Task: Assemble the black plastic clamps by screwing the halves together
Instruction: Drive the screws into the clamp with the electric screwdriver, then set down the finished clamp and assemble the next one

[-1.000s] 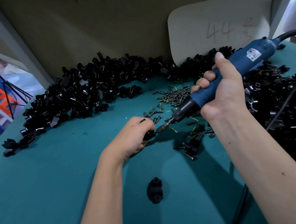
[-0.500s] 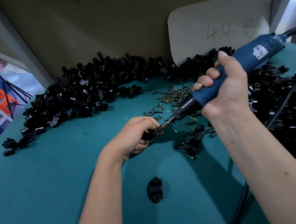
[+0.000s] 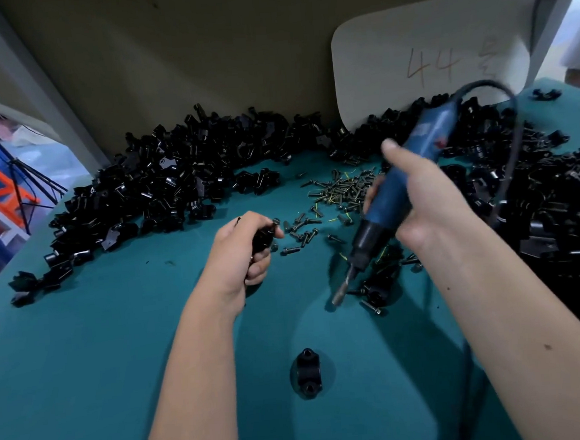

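My left hand (image 3: 241, 254) grips a black plastic clamp (image 3: 261, 239) above the teal table, fingers curled round it so most of it is hidden. My right hand (image 3: 421, 203) holds a blue electric screwdriver (image 3: 400, 191), tilted steeply, its bit (image 3: 341, 290) pointing down at the table, well right of the clamp. A pile of dark screws (image 3: 341, 190) lies beyond both hands. One assembled black clamp (image 3: 308, 373) lies on the table near me, between my forearms.
Heaps of black clamp halves (image 3: 162, 184) ring the table's back and left, and another heap (image 3: 548, 201) fills the right side. Some clamp parts (image 3: 377, 287) lie under the screwdriver bit. A white board marked 44 (image 3: 431, 55) leans at the back. The screwdriver's cable (image 3: 512, 135) loops right.
The screwdriver has come away from the clamp in my left hand and swung to the right and upright, its bit now pointing down. My left hand has turned the clamp slightly.
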Demonstrator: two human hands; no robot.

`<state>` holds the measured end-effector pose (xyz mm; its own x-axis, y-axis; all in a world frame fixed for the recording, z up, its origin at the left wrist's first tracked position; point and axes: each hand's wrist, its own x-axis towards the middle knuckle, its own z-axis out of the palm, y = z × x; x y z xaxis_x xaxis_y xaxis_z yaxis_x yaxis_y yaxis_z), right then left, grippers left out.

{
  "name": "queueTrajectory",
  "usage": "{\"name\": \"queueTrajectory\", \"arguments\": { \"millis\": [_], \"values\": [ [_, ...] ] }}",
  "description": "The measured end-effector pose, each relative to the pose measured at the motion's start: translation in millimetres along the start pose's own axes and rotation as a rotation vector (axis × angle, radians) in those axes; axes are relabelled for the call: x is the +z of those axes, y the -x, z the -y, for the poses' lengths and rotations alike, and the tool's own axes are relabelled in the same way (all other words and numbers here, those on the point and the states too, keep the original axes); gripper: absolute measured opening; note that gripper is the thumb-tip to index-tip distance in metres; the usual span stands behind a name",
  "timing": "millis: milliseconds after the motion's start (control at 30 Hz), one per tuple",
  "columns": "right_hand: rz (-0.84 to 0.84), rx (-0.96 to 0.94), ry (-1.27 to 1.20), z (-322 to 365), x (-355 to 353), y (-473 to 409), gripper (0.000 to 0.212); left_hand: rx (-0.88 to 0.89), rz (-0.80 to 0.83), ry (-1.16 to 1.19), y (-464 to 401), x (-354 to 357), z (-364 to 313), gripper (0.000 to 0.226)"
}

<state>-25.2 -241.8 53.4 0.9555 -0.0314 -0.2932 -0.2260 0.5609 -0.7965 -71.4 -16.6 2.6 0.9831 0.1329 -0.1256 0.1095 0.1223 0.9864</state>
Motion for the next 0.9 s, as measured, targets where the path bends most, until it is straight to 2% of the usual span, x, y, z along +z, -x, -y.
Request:
{"name": "queueTrajectory", "arguments": {
  "millis": [100, 167, 233, 333, 500, 567, 633, 667, 733, 800, 833, 900],
  "values": [
    [0.065, 0.067, 0.185, -14, 1, -2, 0.030, -0.029, -0.022, 0.040, -1, 2, 2, 0.026],
    [0.082, 0.045, 0.294, -24, 3, -5, 0.023, -0.042, -0.049, 0.040, -2, 3, 3, 0.027],
    [0.063, 0.001, 0.521, -31, 2, -7, 0.023, -0.050, -0.061, 0.037, -3, 4, 3, 0.026],
    [-0.014, -0.115, 0.883, -35, -2, -9, 0.035, -0.052, -0.046, 0.022, -2, 4, 3, 0.025],
    [-0.106, -0.343, 1.279, -32, -5, -7, 0.060, -0.071, -0.008, 0.021, 0, 8, 1, 0.026],
    [-0.227, -0.489, 1.456, -27, -5, -7, 0.060, -0.103, 0.029, 0.050, 1, 10, 1, 0.023],
    [-0.278, -0.660, 1.491, -23, -3, -5, 0.048, -0.145, 0.074, 0.065, 2, 13, 0, 0.024],
    [-0.216, -0.749, 1.460, -22, -1, -4, 0.039, -0.163, 0.094, 0.065, 2, 14, 1, 0.027],
    [0.063, -0.862, 1.395, -22, 6, 3, 0.022, -0.182, 0.131, 0.078, 3, 17, 0, 0.030],
    [0.371, -0.804, 1.360, -27, 13, 10, 0.017, -0.176, 0.166, 0.096, 4, 19, 0, 0.027],
    [0.461, -0.771, 1.375, -30, 15, 11, 0.019, -0.171, 0.183, 0.102, 5, 20, -1, 0.026],
    [0.504, -0.774, 1.400, -34, 16, 10, 0.022, -0.164, 0.224, 0.122, 6, 20, -1, 0.025]
  ]
}}
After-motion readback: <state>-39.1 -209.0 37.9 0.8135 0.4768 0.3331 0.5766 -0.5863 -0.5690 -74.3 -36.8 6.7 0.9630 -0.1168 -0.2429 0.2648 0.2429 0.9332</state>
